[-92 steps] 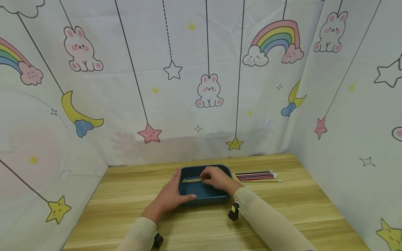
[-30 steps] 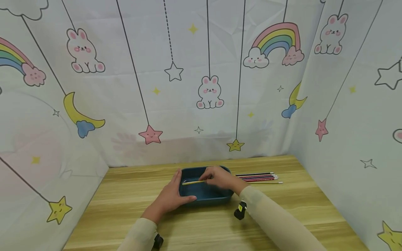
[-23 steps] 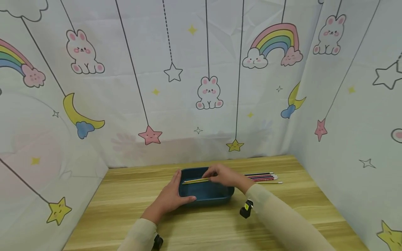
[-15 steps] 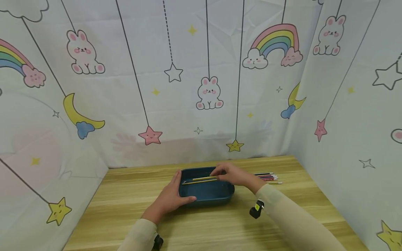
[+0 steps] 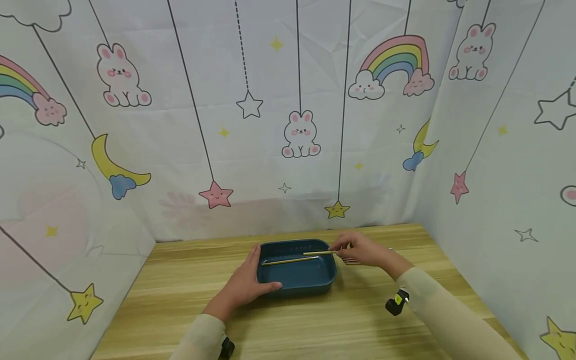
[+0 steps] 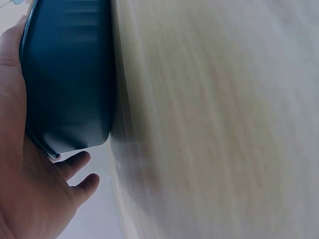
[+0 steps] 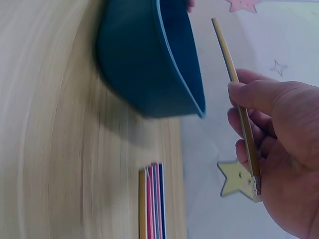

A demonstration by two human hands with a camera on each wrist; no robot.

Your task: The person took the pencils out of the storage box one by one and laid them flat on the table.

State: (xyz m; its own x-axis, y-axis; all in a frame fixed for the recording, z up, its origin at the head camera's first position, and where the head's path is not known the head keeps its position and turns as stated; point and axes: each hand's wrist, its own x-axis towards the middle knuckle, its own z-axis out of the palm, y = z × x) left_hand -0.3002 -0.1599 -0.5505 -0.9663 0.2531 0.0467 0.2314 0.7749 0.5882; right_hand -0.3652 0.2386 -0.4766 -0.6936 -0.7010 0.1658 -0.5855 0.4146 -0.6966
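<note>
A dark blue rectangular tray sits on the wooden table. My left hand rests against its left end, fingers straight along the side and thumb lying at the front rim. Inside the tray lies one yellow pencil. My right hand pinches another yellow pencil between thumb and fingers over the tray's right rim. In the right wrist view, this pencil has its white eraser end near the palm and its other end pointing away, apart from the tray.
Several pencils in red, dark blue and yellow lie side by side on the table, right of the tray. In the head view my right hand hides most of them. A white printed cloth stands behind and at both sides.
My right hand has lifted one yellow pencil from the tray and carried it right to the rim. The other pencil stays inside. My left hand has not moved.
</note>
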